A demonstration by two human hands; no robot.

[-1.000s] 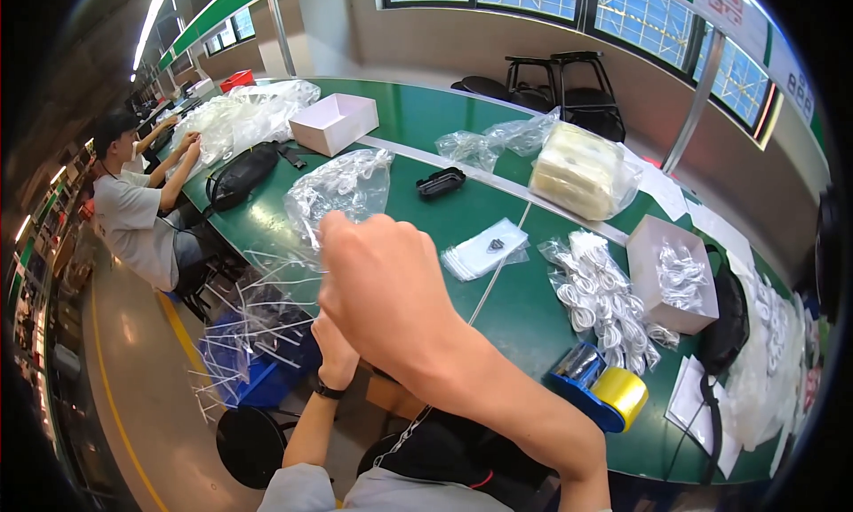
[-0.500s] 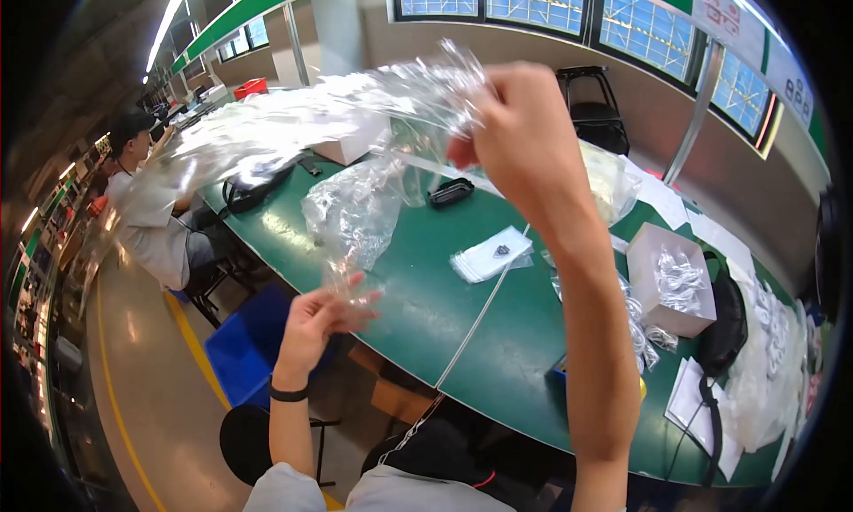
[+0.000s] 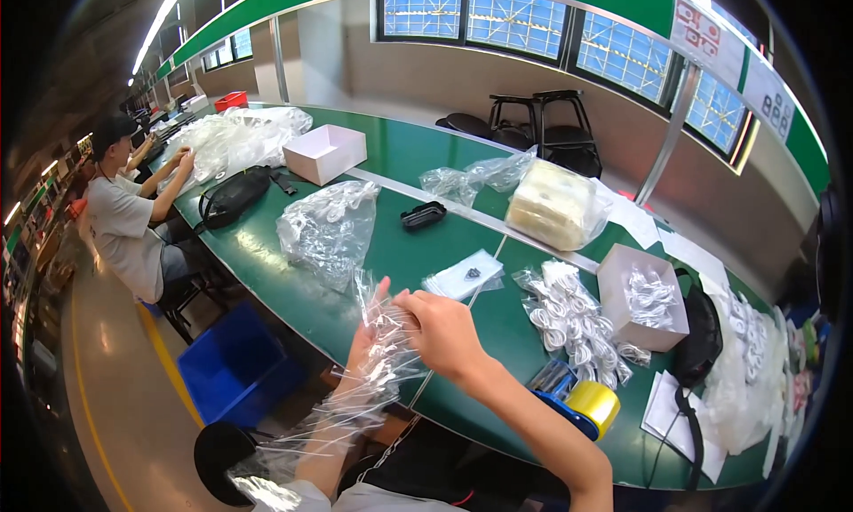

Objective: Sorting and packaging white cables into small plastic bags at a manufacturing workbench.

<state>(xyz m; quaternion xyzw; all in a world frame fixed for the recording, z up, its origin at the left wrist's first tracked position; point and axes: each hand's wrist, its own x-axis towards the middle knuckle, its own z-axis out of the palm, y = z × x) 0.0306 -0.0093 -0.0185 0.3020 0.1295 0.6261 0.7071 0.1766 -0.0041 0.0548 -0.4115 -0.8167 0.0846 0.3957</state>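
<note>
Over the near edge of the green table, both hands are close together on a crumpled length of clear plastic film (image 3: 382, 370). My right hand (image 3: 444, 330) pinches it near its top. My left hand (image 3: 359, 341) is closed around it from behind, its fingers partly covered by the film. The film's loose end trails down along my left forearm. Just beyond the hands lie a stack of small clear bags (image 3: 453, 283) with small dark pieces on top, and a clear bag of white items (image 3: 327, 237). A black case (image 3: 423, 215) sits farther back.
Coiled white cables (image 3: 573, 321), a white box of wrapped cables (image 3: 622, 325) and a tape dispenser with yellow tape (image 3: 593, 409) are at right. A bagged pale block (image 3: 555, 206) stands behind. A blue bin (image 3: 235, 365) is below left; a co-worker (image 3: 133, 214) sits beyond.
My right hand has come down from high above the table to beside my left hand. The film, stretched out across the view before, now hangs bunched along my left forearm.
</note>
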